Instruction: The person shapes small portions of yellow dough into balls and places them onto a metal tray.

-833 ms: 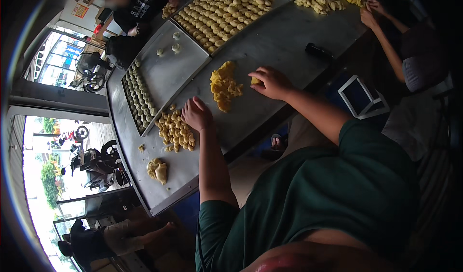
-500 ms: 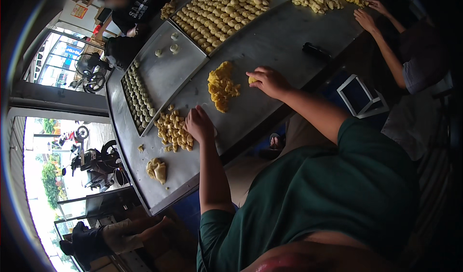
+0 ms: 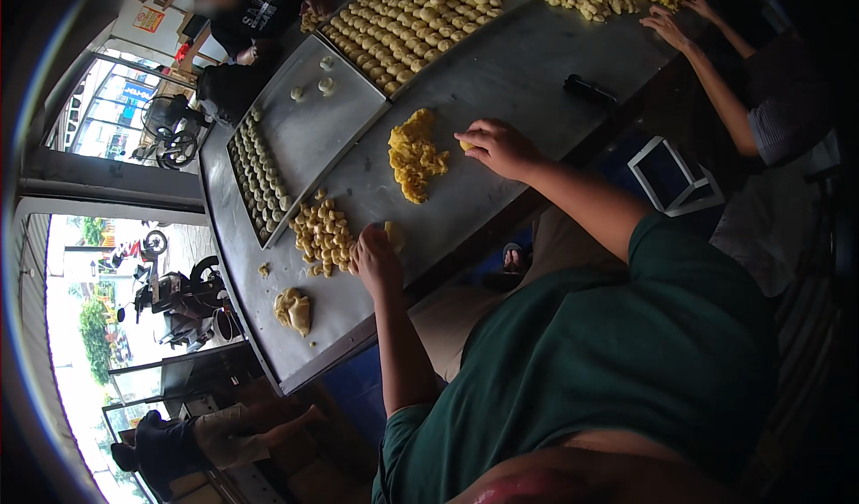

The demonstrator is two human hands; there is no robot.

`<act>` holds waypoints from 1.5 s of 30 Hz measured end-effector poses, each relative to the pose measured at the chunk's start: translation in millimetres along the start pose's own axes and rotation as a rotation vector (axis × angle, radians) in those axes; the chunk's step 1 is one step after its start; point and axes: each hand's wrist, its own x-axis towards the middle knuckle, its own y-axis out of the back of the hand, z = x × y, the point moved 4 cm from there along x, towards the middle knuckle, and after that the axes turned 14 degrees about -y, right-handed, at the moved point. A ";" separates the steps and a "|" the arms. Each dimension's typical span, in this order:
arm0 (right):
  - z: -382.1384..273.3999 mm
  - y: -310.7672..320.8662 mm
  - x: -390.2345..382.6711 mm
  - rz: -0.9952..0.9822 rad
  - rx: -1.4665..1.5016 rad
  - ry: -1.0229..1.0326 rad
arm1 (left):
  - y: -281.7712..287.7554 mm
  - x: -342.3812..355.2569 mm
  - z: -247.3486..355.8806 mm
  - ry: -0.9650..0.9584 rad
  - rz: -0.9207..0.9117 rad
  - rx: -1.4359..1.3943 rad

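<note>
My left hand (image 3: 374, 261) rests on the steel table (image 3: 501, 84) and holds a small piece of pale dough beside a cluster of several small dough balls (image 3: 324, 231). My right hand (image 3: 499, 146) sits further along the table, its fingers closed on a small yellow lump, just right of a heap of yellow filling (image 3: 414, 153). Between the two hands the metal is bare.
A metal tray (image 3: 309, 133) holds rows of shaped balls along one edge. A second tray (image 3: 420, 21) is full of pieces. A dough lump (image 3: 293, 311) lies near the table's end. Another person's hand (image 3: 667, 25) works at the far side, and a black object (image 3: 589, 88) lies nearby.
My left hand has drawn back along the table from the heap toward the near edge of the ball cluster. My right hand stays by the yellow filling.
</note>
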 end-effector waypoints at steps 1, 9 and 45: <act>-0.9 -0.4 -2.9 0.043 0.016 0.041 | 0.6 -0.4 5.4 -0.032 0.050 -0.143; -24.6 -8.9 -4.9 0.034 -0.115 0.194 | 10.8 -14.2 7.0 0.174 0.179 -0.443; 3.9 -17.7 14.1 -0.038 -0.426 0.290 | 102.1 -88.7 -88.9 0.201 0.169 -0.203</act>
